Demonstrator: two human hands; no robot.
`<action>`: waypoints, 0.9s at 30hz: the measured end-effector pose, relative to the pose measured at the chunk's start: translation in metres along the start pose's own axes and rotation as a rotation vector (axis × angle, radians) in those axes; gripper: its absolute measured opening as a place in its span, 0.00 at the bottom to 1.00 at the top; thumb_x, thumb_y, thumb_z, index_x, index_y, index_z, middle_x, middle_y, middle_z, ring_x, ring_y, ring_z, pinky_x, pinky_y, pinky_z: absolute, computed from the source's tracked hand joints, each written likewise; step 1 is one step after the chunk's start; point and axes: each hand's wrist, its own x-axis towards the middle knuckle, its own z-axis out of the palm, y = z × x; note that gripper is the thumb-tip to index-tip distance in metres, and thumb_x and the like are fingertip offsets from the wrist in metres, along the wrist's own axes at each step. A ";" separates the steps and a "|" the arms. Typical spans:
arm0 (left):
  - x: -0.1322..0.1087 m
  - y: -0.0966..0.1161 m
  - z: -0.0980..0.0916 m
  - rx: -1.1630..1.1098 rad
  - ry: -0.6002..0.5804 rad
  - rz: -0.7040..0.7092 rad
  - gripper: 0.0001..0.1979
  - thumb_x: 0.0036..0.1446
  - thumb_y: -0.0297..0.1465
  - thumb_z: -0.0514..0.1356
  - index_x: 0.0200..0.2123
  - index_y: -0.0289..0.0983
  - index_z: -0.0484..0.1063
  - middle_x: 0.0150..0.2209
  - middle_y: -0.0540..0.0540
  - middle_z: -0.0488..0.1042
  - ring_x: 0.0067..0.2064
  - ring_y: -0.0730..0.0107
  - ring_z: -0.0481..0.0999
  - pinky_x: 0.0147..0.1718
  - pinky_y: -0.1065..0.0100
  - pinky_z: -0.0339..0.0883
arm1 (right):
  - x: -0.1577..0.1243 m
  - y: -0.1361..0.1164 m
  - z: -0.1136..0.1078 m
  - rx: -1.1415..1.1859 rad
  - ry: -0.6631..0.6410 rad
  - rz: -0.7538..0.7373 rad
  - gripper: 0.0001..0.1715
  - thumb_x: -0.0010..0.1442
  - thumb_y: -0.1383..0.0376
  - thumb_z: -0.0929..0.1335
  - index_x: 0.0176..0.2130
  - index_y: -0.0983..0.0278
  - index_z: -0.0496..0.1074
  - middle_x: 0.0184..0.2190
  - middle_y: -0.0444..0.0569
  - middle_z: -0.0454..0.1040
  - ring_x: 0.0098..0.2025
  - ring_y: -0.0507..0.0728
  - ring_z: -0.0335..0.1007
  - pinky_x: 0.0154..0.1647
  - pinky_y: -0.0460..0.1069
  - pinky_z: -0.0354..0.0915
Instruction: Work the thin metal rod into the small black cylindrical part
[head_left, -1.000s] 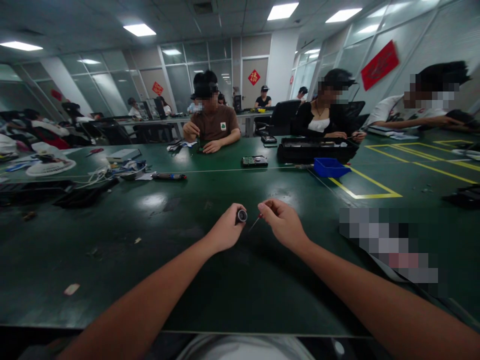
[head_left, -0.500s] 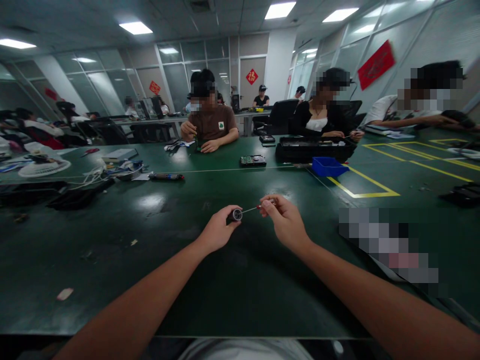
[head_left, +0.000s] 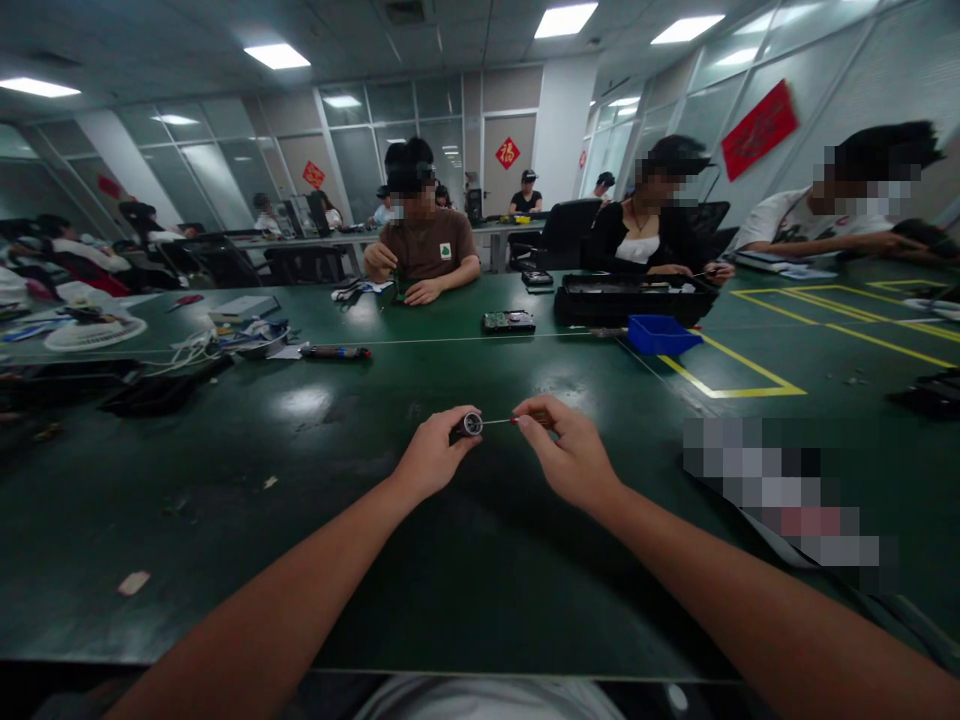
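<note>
My left hand (head_left: 435,452) is closed around a small dark cylindrical part (head_left: 471,424), whose round silver-rimmed open end faces me and slightly right. Between the thumb and fingers of my right hand (head_left: 566,448) is a thin screwdriver (head_left: 498,421). Its slim metal shaft points left, with a red piece at my fingertips; most of the handle is hidden in the hand. The shaft's tip reaches the rim of the cylinder, but whether it goes inside is too small to tell. Both hands are held above the green table (head_left: 420,590).
A marker-like dark tool (head_left: 336,352) lies ahead on the left, near tangled cables (head_left: 191,348). Beyond my hands are a hard drive (head_left: 508,321), a blue bin (head_left: 663,335) and a black tray (head_left: 634,300). Co-workers sit across the table; a blurred sheet (head_left: 780,500) lies right.
My right hand has shifted slightly, and the screwdriver now lies nearly level instead of sloping up to the right. My left hand keeps its hold on the cylinder. The view has moved a little.
</note>
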 end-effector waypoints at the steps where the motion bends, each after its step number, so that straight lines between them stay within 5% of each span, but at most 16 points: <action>1: 0.000 0.000 0.000 0.007 0.002 0.001 0.18 0.60 0.27 0.63 0.53 0.41 0.74 0.53 0.44 0.78 0.55 0.57 0.74 0.57 0.55 0.64 | 0.000 -0.002 0.000 -0.008 -0.009 -0.004 0.07 0.64 0.62 0.65 0.40 0.60 0.73 0.34 0.47 0.79 0.36 0.58 0.76 0.38 0.52 0.67; 7: -0.002 0.005 0.001 0.067 -0.025 0.012 0.18 0.59 0.27 0.64 0.53 0.42 0.75 0.52 0.44 0.78 0.53 0.56 0.75 0.57 0.53 0.65 | 0.001 -0.003 -0.001 -0.096 0.016 0.099 0.19 0.68 0.53 0.62 0.36 0.60 0.75 0.22 0.45 0.74 0.24 0.56 0.70 0.27 0.51 0.59; 12: -0.003 0.001 0.002 0.055 -0.031 0.028 0.18 0.59 0.27 0.64 0.53 0.43 0.75 0.52 0.44 0.78 0.54 0.56 0.75 0.57 0.52 0.64 | 0.001 0.001 0.000 -0.042 0.001 0.080 0.14 0.67 0.59 0.63 0.48 0.60 0.72 0.32 0.48 0.78 0.28 0.57 0.72 0.29 0.51 0.61; 19: -0.002 -0.002 0.003 0.049 -0.016 0.053 0.18 0.60 0.29 0.64 0.54 0.43 0.74 0.53 0.45 0.77 0.55 0.56 0.74 0.58 0.53 0.63 | -0.001 0.000 0.000 -0.024 0.016 0.098 0.16 0.70 0.57 0.60 0.48 0.59 0.72 0.33 0.47 0.77 0.31 0.58 0.72 0.33 0.52 0.62; 27: -0.001 0.005 -0.004 0.061 0.000 0.042 0.17 0.61 0.29 0.63 0.54 0.41 0.74 0.52 0.45 0.78 0.53 0.57 0.75 0.55 0.56 0.64 | 0.011 0.013 0.005 0.375 0.117 0.253 0.15 0.62 0.52 0.67 0.38 0.61 0.73 0.30 0.48 0.74 0.32 0.57 0.70 0.37 0.53 0.67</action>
